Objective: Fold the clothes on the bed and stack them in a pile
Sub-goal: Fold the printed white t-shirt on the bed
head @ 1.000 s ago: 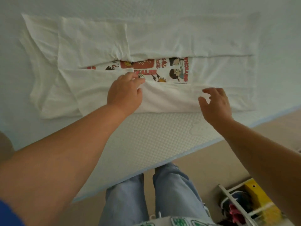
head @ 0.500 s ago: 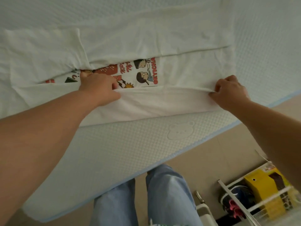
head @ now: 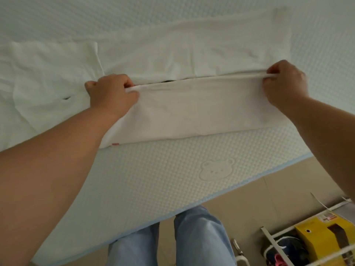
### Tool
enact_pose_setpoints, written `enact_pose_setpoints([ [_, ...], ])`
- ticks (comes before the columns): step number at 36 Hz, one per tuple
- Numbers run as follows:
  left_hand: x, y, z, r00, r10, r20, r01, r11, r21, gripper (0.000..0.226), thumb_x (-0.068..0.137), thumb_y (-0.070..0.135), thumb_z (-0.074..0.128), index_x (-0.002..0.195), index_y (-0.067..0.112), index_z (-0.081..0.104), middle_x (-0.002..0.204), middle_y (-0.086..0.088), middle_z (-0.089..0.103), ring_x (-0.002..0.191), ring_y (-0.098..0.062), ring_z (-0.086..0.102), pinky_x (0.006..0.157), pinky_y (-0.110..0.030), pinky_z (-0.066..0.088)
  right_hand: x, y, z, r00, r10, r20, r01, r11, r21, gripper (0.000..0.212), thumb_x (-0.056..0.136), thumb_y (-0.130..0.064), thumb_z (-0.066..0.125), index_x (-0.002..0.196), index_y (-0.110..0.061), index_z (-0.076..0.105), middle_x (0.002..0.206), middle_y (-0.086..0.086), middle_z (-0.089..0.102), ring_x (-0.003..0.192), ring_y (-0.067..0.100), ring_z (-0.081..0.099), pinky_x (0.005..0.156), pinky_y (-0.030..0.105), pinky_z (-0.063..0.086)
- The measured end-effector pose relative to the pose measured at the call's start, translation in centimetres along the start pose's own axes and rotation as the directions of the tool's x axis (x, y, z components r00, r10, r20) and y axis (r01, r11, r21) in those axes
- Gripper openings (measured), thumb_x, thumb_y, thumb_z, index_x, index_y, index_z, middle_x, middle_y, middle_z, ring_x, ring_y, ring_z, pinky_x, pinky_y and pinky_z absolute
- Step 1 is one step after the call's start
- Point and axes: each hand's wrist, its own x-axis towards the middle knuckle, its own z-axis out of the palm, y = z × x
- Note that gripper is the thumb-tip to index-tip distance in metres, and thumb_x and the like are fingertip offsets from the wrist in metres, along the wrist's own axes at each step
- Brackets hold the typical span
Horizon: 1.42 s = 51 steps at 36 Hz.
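Observation:
A white T-shirt (head: 192, 110) lies spread across the bed, its far side folded in and one sleeve out at the left. My left hand (head: 113, 92) pinches the folded near edge at the left. My right hand (head: 284, 81) pinches the same edge at the right. Between them the edge is pulled taut and lifted over the middle of the shirt. Only a thin sliver of the printed picture (head: 172, 81) shows in the gap between the two folds.
The bed (head: 153, 179) has a pale textured cover with an embossed bear and a blue rim along its near edge. Below it are my legs in jeans (head: 196, 239), a beige floor, and a white wire rack (head: 299, 246) holding a yellow box and shoes.
Both hands took hold of the shirt's near edge and carried it away from me over the print, which is now almost covered. The right hand went from open to pinching.

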Motion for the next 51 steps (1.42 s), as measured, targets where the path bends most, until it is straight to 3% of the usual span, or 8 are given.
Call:
enact_pose_setpoints([
  [8, -1.0, 0.3, 0.9, 0.993, -0.014, -0.118, 0.023, 0.997, 0.079, 0.019, 0.081, 0.031, 0.06, 0.097, 0.021, 0.066, 0.1, -0.009, 0.061, 0.099, -0.032, 0.053, 0.09, -0.042, 0.026, -1.3, -0.2, 1.3, 0.989, -0.03, -0.145, 0.041, 0.996, 0.073, 0.047, 0.083, -0.018, 0.048, 0.129, -0.02, 0.042, 0.135, 0.005, 0.034, 0.103, 0.03, 0.053, 0.084, 0.035, 0.04],
  [12, -2.6, 1.6, 0.4, 0.981, 0.106, -0.164, -0.109, 0.994, -0.007, 0.041, 0.072, 0.025, 0.062, 0.111, 0.013, 0.062, 0.112, -0.014, 0.06, 0.11, -0.034, 0.051, 0.093, -0.042, 0.03, -4.0, 1.8, 1.9, 0.972, -0.213, -0.102, 0.212, 0.977, -0.017, 0.053, 0.088, -0.026, 0.054, 0.138, -0.016, 0.039, 0.144, 0.008, 0.033, 0.129, 0.027, 0.035, 0.106, 0.04, 0.031],
  [20, -5.7, 3.7, 4.3, 0.93, 0.322, 0.178, -0.333, 0.942, 0.038, 0.071, 0.083, 0.032, 0.063, 0.146, 0.02, 0.032, 0.158, -0.013, 0.005, 0.145, -0.029, 0.003, 0.115, -0.043, 0.008, -5.9, 7.7, 4.4, 0.976, -0.13, 0.173, 0.175, 0.946, -0.274, 0.07, 0.093, -0.056, 0.031, 0.15, -0.03, -0.001, 0.158, -0.003, -0.011, 0.144, 0.02, -0.012, 0.115, 0.039, -0.005],
  [28, -4.9, 3.7, 4.6, 0.915, 0.317, 0.249, -0.344, 0.936, 0.072, 0.081, 0.082, 0.038, 0.062, 0.149, 0.023, 0.019, 0.158, -0.009, -0.005, 0.145, -0.024, -0.008, 0.115, -0.042, -0.003, -6.3, 6.5, 4.1, 0.98, -0.063, 0.189, 0.126, 0.93, -0.346, 0.071, 0.094, -0.053, 0.03, 0.15, -0.025, -0.004, 0.157, -0.001, -0.016, 0.143, 0.021, -0.017, 0.113, 0.043, -0.012],
  [33, -5.8, 3.7, 2.6, 0.926, 0.366, 0.097, -0.35, 0.925, -0.146, 0.059, 0.081, 0.027, 0.056, 0.136, 0.009, 0.047, 0.153, -0.016, 0.023, 0.143, -0.031, 0.016, 0.115, -0.043, 0.016, -8.1, 0.7, 4.0, 0.97, -0.194, 0.143, 0.225, 0.943, -0.244, 0.069, 0.092, -0.04, 0.046, 0.149, -0.015, 0.017, 0.159, 0.006, 0.001, 0.144, 0.022, -0.009, 0.114, 0.041, -0.005],
  [42, -8.9, -7.7, -2.3, 0.946, -0.205, -0.252, 0.14, 0.957, -0.253, 0.038, 0.079, 0.015, 0.061, 0.116, 0.003, 0.062, 0.121, -0.02, 0.058, 0.117, -0.035, 0.049, 0.101, -0.034, 0.031, -13.9, -13.3, 9.0, 0.828, -0.514, 0.225, 0.508, 0.857, 0.091, 0.047, 0.091, -0.027, 0.053, 0.135, -0.012, 0.045, 0.141, 0.006, 0.04, 0.129, 0.024, 0.03, 0.107, 0.031, 0.022],
  [47, -8.1, -15.6, -3.5, 0.797, -0.599, -0.08, 0.547, 0.771, -0.326, 0.056, 0.085, 0.038, 0.059, 0.132, 0.01, 0.048, 0.131, -0.015, 0.05, 0.123, -0.032, 0.044, 0.102, -0.038, 0.034, -14.8, -20.1, 11.8, 0.785, -0.585, 0.206, 0.558, 0.811, 0.177, 0.043, 0.092, -0.032, 0.051, 0.131, -0.013, 0.048, 0.133, 0.006, 0.047, 0.122, 0.024, 0.037, 0.101, 0.028, 0.025],
  [51, -6.7, -18.3, -3.7, 0.755, -0.656, 0.001, 0.593, 0.682, -0.428, 0.058, 0.078, 0.046, 0.064, 0.124, 0.014, 0.05, 0.121, -0.007, 0.055, 0.109, -0.027, 0.055, 0.089, -0.035, 0.043, -14.4, -24.1, 13.4, 0.831, -0.511, 0.22, 0.48, 0.858, 0.18, 0.042, 0.091, -0.039, 0.05, 0.124, -0.014, 0.052, 0.125, 0.005, 0.051, 0.117, 0.024, 0.04, 0.099, 0.03, 0.028],
])
